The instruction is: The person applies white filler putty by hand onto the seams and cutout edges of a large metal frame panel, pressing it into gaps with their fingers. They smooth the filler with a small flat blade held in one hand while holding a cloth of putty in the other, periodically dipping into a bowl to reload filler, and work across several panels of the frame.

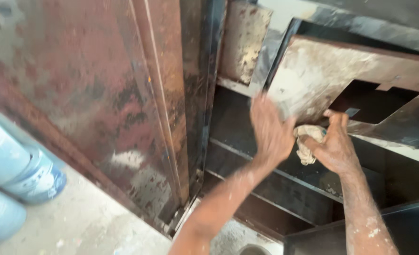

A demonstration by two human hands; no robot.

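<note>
Pressing against the rusty, paint-flecked metal panel (323,71), the left hand (270,127) is laid flat with its fingers spread, apparently so that the panel is steadied. Just beside it, at the panel's lower edge, the right hand (334,144) is closed around a crumpled pale rag (307,141); the cloth is bunched into a pad in the fist, which suggests that it is being pushed against the metal rather than merely carried. A tail of the rag is left hanging below the panel's edge, between the two hands.

An angular cut-out (370,101) is seen in the panel to the right of the hands, and the rag is held just short of it. Below the panel, dark shelves (275,189) of a metal cabinet are visible, over which both forearms are stretched. To the left of the panel, a tall reddish-brown cabinet door (91,94) is stood open. Further left of the panel, at the frame's edge, pale blue rounded containers (25,174) are seen on the dusty floor (86,222); what they are exactly cannot be told.
</note>
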